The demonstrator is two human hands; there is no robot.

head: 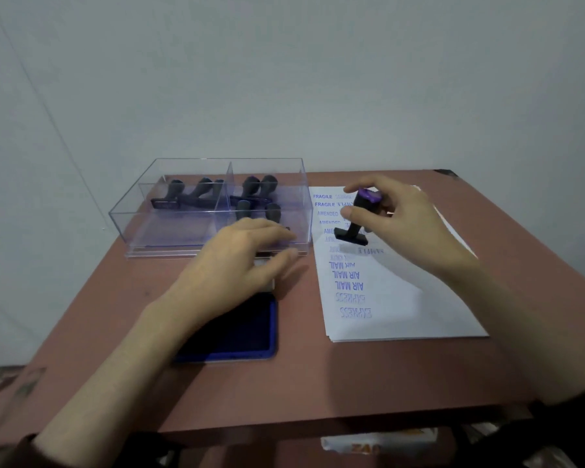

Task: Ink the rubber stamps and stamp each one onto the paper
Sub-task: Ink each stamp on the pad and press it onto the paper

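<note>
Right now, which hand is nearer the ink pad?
Left. The left hand hovers over the far end of the ink pad, forearm crossing it. The right hand is off to the side over the paper, holding a stamp.

A: What is the box [213, 211] made of?

B: Clear hard plastic, glossy, with bright glints along its edges. The stamps [250, 189] inside it look like dark matt plastic, smooth on the handles.

A: And the stamp [358, 214] over the paper [402, 298]?

B: Black plastic, matt, with a shinier purple cap. The paper is plain white sheet, smooth and dull, a thin stack by its edges.

A: The table [318, 383]?

B: Reddish-brown, smooth, flat finish with a faint sheen; laminate or painted wood, I cannot tell which.

A: The ink pad [237, 332]?

B: Blue plastic rim, slightly glossy; the dark pad face looks soft and matt.
</note>
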